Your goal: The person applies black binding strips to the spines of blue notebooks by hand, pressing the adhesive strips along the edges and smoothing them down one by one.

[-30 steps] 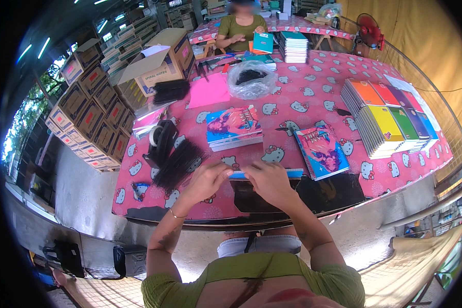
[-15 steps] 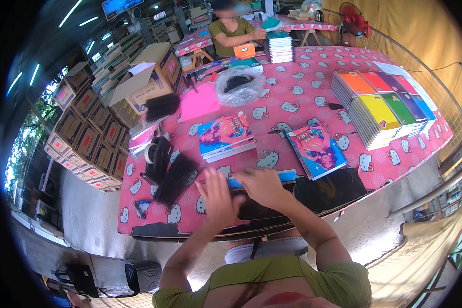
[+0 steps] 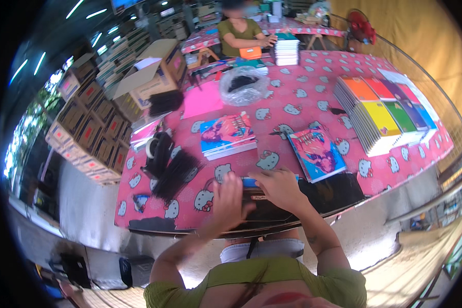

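Left hand (image 3: 230, 201) open, fingers spread, and right hand (image 3: 280, 188) pressed flat, both on a blue-edged notebook (image 3: 251, 181) at the tabletop (image 3: 297, 102) near edge; black binding combs (image 3: 175, 173) left.

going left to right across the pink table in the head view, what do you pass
tape roll → bundle of black strips → stack of blue-covered books → single blue-covered book → fanned stacks of coloured notebooks
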A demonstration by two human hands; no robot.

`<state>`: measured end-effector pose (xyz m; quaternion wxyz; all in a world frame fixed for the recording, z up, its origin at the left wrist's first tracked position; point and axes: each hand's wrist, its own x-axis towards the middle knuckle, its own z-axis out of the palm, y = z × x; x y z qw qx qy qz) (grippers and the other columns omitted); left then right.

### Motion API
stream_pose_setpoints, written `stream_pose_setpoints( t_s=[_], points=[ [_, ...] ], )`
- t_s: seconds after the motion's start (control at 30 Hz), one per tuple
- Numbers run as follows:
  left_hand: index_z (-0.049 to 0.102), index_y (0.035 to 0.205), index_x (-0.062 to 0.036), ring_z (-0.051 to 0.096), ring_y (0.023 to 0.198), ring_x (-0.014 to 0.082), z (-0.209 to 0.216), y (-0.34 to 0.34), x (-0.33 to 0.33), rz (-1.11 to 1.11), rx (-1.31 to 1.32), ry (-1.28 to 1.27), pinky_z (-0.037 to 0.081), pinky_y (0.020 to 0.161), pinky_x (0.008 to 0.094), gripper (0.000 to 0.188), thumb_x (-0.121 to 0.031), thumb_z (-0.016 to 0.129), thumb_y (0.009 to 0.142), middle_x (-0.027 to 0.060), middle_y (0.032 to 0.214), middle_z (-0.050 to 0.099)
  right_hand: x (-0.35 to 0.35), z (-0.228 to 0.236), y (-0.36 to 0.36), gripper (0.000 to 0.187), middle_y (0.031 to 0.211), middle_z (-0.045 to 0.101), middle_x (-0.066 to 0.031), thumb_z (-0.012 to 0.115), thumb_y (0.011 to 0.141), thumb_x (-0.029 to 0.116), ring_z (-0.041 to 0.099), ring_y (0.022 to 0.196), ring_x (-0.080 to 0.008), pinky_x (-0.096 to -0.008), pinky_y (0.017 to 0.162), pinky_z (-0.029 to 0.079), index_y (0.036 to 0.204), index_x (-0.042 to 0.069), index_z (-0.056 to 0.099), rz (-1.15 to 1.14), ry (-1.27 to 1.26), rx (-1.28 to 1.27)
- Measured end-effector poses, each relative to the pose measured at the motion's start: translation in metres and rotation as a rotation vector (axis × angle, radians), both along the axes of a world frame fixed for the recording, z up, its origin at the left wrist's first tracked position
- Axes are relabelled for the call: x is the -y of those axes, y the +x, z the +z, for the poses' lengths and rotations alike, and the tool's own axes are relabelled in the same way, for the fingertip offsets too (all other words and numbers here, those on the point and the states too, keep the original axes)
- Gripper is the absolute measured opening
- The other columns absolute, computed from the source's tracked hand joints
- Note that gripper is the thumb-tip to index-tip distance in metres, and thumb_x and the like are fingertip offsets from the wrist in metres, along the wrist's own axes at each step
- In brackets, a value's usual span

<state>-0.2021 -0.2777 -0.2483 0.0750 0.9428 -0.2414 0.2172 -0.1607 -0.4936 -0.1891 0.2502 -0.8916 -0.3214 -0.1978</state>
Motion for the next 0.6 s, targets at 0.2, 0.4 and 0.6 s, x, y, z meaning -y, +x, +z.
stream_pose_setpoints(
  t_s=[0.2, 0.4, 0.6],
  points=[
    [0.036, 0.149, 0.0090, 0.030, 0.148, 0.0453, 0.024, 0.014, 0.010, 0.048, 0.026, 0.072, 0.019, 0.116, 0.0662, 0.091, -0.054, 0.063, 0.089, 0.0314, 0.156, 0.034, 0.000, 0.007, -0.001, 0.033, 0.093, 0.073, -0.0098, 0.066, 0.090, 0.019, 0.071, 0.085, -0.0300, -0.0445, 0.077, 0.051, 0.123, 0.014, 0.064, 0.004, -0.032, -0.050],
    [0.038, 0.149, 0.0063, 0.032, 0.148, 0.0427, 0.049, 0.031, 0.014, 0.008, 0.044, 0.091, 0.024, 0.116, 0.0628, 0.090, -0.054, 0.066, 0.088, 0.0288, 0.156, 0.036, -0.007, 0.009, -0.002, 0.038, 0.093, 0.073, -0.0111, 0.067, 0.090, 0.020, 0.071, 0.085, -0.0318, -0.0452, 0.076, 0.052, 0.126, 0.012, 0.059, -0.016, -0.025, -0.143],
    [0.033, 0.150, 0.0098, 0.023, 0.151, 0.0464, 0.040, 0.031, 0.016, 0.008, 0.000, 0.122, 0.014, 0.119, 0.0654, 0.094, -0.057, 0.061, 0.089, 0.0329, 0.159, 0.028, -0.007, 0.005, -0.004, 0.050, 0.099, 0.072, -0.0144, 0.071, 0.088, 0.023, 0.070, 0.089, -0.0341, -0.0445, 0.081, 0.051, 0.134, 0.010, 0.054, -0.020, -0.016, -0.087]
  ],
)
